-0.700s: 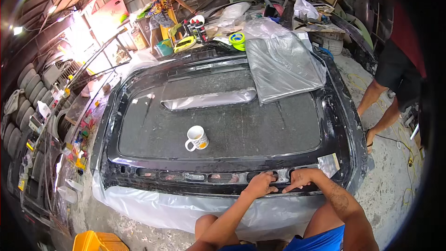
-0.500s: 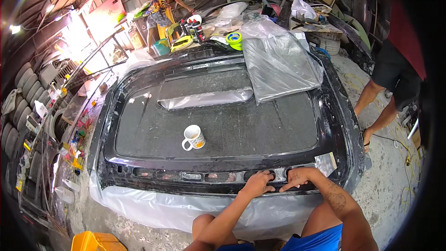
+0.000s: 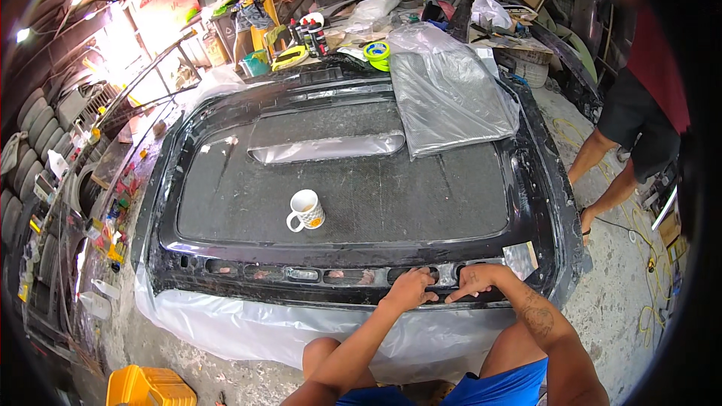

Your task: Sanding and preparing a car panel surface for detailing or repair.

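The left hand [image 3: 410,290] and right hand [image 3: 475,281] rest at the slotted openings [image 3: 347,277] along the near edge of the black panel [image 3: 383,207], fingertips partly hidden, so I cannot tell whether either grips it; the panel reaches well beyond both. Farther in stands a white mug [image 3: 306,210] with an orange emblem [image 3: 317,221] too small to read; dark bottles [image 3: 307,39] lie beyond the panel.

Before you lies the hood panel [image 3: 391,210], with the mug [image 3: 304,211] on it left of centre, plastic sheeting [image 3: 451,109] over its far right part, and your left hand [image 3: 410,290] and right hand [image 3: 477,280] side by side at its near edge. Near the far edge, bottles [image 3: 309,39] stand left of the tape rolls [image 3: 377,53]; tyres [image 3: 34,125] lie to your far left, and a co-worker [image 3: 641,116] stands to the right.
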A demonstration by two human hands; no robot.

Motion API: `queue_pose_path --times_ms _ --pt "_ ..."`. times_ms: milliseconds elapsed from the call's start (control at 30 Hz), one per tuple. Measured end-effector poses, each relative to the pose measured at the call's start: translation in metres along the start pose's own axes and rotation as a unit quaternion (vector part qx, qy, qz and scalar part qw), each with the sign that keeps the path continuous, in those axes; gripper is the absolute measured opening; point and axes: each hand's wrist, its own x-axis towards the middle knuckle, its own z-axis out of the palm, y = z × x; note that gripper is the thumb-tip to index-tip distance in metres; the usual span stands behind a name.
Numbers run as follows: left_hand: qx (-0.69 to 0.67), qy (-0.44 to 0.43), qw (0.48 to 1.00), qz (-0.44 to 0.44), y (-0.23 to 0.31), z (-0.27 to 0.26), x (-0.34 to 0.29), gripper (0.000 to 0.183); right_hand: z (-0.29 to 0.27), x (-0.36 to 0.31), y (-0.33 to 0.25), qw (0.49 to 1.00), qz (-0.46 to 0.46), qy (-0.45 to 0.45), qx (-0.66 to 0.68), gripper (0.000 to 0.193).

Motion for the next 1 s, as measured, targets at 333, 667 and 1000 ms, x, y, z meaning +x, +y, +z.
queue_pose_path --times_ms 333,667,1000 --pt "0.003 -0.028 0.999 -0.015 0.009 -0.01 0.001 0.04 0.0 0.0 0.0 1.0 0.008 0.0 -0.003 0.075" --pt "0.007 -0.001 1.0 0.009 0.001 -0.003 -0.001 0.04 0.002 0.004 0.002 1.0 0.003 -0.004 0.005 0.074" --pt "-0.002 -0.008 1.0 0.015 0.006 -0.006 0.004 0.042 0.004 0.002 0.008 0.999 -0.032 0.002 0.019 0.076"
